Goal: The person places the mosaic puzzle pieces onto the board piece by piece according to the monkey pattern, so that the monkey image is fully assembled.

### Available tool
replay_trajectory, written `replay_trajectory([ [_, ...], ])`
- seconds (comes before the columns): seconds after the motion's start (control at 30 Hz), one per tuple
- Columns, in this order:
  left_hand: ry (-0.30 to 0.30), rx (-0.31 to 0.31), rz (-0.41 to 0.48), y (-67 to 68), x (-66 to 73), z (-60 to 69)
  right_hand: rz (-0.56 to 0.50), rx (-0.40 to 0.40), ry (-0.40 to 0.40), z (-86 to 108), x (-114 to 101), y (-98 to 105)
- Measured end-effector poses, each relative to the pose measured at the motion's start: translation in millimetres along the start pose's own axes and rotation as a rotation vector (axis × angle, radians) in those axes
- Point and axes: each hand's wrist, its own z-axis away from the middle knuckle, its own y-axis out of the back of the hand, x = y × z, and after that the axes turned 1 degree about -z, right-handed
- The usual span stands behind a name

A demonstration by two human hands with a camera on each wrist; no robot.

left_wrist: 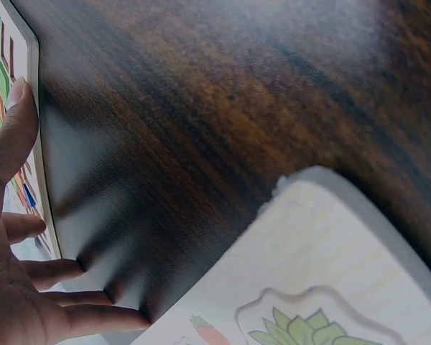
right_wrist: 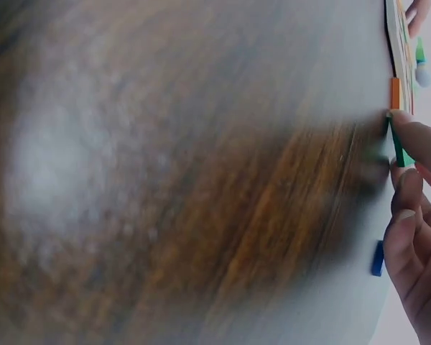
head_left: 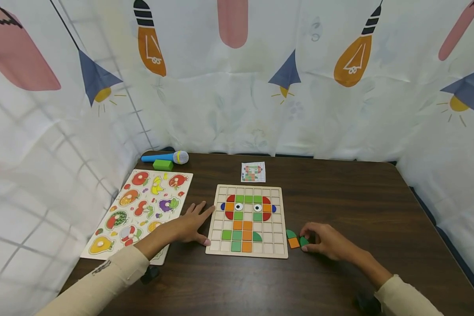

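Note:
A wooden grid board (head_left: 268,224) lies in front of me, partly filled with red, green, orange and blue tiles and two eye tiles. My left hand (head_left: 191,224) has its fingers spread at the board's left side, thumb and fingertip touching its edge. Off the board's right side, my right hand (head_left: 328,241) pinches a green quarter-circle tile (right_wrist: 399,147) between thumb and finger. Next to that tile on the table are an orange square tile (head_left: 294,242) and another green quarter-circle tile (head_left: 290,234). In the right wrist view a blue piece (right_wrist: 378,259) shows beside the curled fingers.
A small pattern card (head_left: 253,172) lies behind the board. To the left is a fruit puzzle board (head_left: 142,193), partly under my left forearm. Behind it are a green block (head_left: 163,165) and a blue toy microphone (head_left: 158,158). A printed curtain (head_left: 229,114) hangs beyond the table.

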Motion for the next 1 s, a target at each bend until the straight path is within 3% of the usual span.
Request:
replay_trajectory([
  [0.23, 0.001, 0.005, -0.009, -1.5, -2.2, -1.3, -0.07, -0.028, 0.048, 0.2, 0.6, -3.6],
  [0.47, 0.002, -0.001, -0.009, -2.0, -2.9, -3.0, -0.062, -0.023, 0.067, -3.3, -5.7, 3.1],
  [1.0, -0.004, 0.004, 0.007, 0.9, 0.8, 0.7, -0.105, -0.019, 0.091, -25.3, -32.1, 6.9],
])
